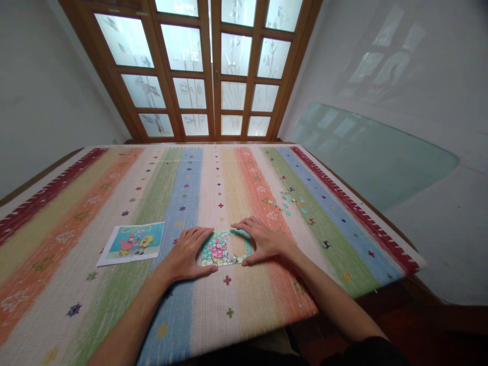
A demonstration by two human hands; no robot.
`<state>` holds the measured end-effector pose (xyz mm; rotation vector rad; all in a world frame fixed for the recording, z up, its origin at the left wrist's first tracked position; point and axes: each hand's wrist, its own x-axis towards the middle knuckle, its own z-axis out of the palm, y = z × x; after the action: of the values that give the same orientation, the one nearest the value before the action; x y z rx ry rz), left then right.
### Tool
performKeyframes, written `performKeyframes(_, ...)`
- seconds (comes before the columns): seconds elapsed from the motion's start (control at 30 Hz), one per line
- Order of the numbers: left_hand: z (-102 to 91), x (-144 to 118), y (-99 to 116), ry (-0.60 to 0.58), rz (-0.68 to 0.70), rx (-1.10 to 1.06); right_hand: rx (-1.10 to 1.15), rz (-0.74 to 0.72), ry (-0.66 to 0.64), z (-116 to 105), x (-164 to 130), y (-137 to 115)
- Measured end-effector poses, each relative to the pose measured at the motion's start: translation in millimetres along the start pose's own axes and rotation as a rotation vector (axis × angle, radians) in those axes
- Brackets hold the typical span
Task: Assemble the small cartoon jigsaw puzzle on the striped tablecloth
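Note:
A partly assembled jigsaw puzzle (217, 250) lies flat on the striped tablecloth before me. Its left part shows pink and turquoise pieces, and a brownish gap without pieces shows right of the middle. My left hand (188, 256) clasps the puzzle's left side, fingers at the far edge and thumb at the near edge. On the opposite side my right hand (263, 241) grips it the same way, thumb at the near right corner. A printed cartoon picture (133, 244) with a pink and a yellow figure rests left of my left hand.
Loose puzzle pieces (287, 203) are scattered beyond my right hand. The striped tablecloth (229, 315) covers the table, whose near edge runs close to my body. Wooden glazed doors (215, 76) stand behind the far edge, and a white wall (419, 127) rises at the right.

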<state>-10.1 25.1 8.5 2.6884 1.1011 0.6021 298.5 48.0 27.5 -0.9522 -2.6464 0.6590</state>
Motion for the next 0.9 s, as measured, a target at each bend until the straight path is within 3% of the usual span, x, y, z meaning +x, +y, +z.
performKeyframes(0.33,0.9,0.1,0.3,0.006,-0.015,0.005,0.016,-0.002,0.064,5.6,-2.5,3.1)
performKeyframes(0.9,4.1,1.5,-0.6,0.001,-0.025,0.000,0.029,0.003,0.064,4.5,-2.7,2.0)
